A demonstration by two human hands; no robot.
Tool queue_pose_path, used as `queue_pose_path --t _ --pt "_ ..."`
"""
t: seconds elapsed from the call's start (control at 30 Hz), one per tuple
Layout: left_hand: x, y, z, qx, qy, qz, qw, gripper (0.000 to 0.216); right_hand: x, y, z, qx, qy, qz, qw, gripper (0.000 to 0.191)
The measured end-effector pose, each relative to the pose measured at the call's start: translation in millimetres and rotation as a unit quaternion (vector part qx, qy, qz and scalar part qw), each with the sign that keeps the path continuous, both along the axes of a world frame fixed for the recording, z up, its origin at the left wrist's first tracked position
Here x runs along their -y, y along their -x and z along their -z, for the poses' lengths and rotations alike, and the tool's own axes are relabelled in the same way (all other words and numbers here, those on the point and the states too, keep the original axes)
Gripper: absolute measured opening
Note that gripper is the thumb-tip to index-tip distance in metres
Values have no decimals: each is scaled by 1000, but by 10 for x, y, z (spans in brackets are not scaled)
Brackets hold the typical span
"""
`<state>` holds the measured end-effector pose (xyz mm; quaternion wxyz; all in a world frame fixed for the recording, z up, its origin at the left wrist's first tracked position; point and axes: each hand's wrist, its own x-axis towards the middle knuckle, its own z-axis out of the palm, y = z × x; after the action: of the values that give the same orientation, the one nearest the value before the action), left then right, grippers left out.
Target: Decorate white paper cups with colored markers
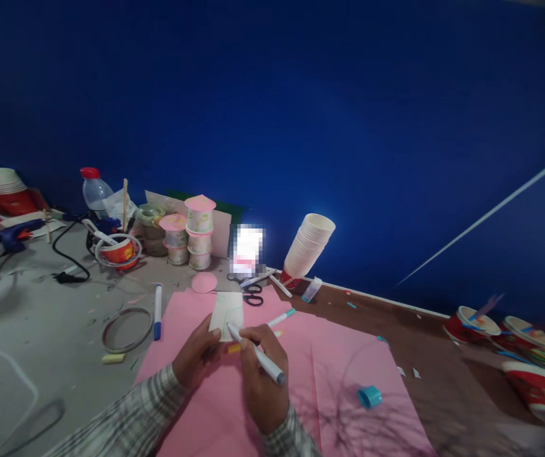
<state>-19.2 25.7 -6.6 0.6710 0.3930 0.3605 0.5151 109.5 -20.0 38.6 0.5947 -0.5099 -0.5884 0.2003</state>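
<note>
Head view, dim and squeezed: much of the desk [39, 330] is hard to read. A pixelated patch [248, 249] at the far edge hides whatever stands there. The near edge is cut off by the frame, as are both plaid sleeves. The red cups [534, 381] lying toward the right edge are blurred and partly out of the picture.

A small white card [228, 311] lies on the pink sheet [349, 362] that covers the middle of the desk. Its lower edge is covered by fingers, and the faint lines on it cannot be made out. The left hand [200, 357] has its fingers bent, fingertips pinning the card's lower left corner; whether the thumb goes beneath cannot be told. The right hand [263, 381] is closed around a white pen [256, 355], with the tip touching the card near its lower edge. A yellow pen [234, 348] is mostly hidden under that hand.

Just beyond lie a teal marker [282, 316] and scissors [252, 293], with a leaning stack of paper cups [308, 244] at the far edge. A blue cap [370, 397] sits on the sheet, to the right of the hands.
</note>
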Motion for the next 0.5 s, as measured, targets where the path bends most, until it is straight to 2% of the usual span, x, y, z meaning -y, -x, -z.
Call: queue_pose_path --t 0.3,0.5 --pt "12 19 -17 -5 -5 -5 1000 22 25 -36 -1 -8 -7 9 1000 18" --pt "19 -3 -38 -12 -1 -15 1000 24 30 0 -57 -25 0 3 1000 14"
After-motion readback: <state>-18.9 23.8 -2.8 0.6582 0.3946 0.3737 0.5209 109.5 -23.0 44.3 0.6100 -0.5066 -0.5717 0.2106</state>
